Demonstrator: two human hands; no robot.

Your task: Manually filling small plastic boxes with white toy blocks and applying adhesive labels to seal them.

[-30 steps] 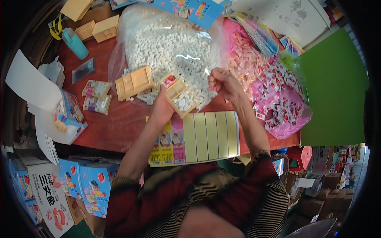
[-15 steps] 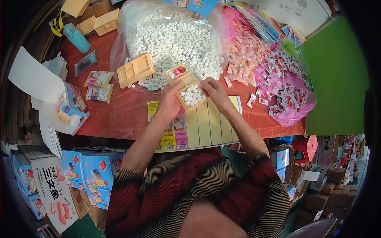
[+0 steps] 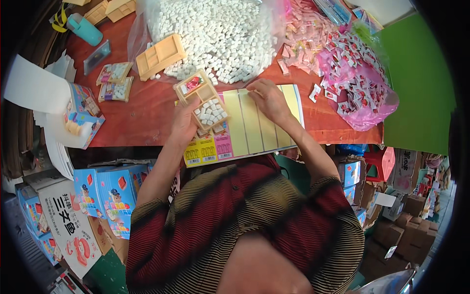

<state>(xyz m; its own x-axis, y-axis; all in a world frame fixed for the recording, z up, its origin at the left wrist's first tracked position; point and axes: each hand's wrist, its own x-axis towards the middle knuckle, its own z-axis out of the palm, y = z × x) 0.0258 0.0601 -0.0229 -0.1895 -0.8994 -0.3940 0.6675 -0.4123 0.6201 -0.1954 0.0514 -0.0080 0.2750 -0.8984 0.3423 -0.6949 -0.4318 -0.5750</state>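
Head view: at eleven o'clock your left fingers grasp the tray, likely light, stiff; hold its sides. Unclear if your right fingers hold anything.

Top left, a turquoise bottle is sitting near a flat case; over right, a green board is looming large, and below, a red stool is standing near brown cartons.

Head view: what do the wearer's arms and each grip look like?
The left sleeve and right sleeve are loose, finely striped in dark red, black and tan, leaving both forearms bare. The left grip and right grip wear no gloves; no watch shows.
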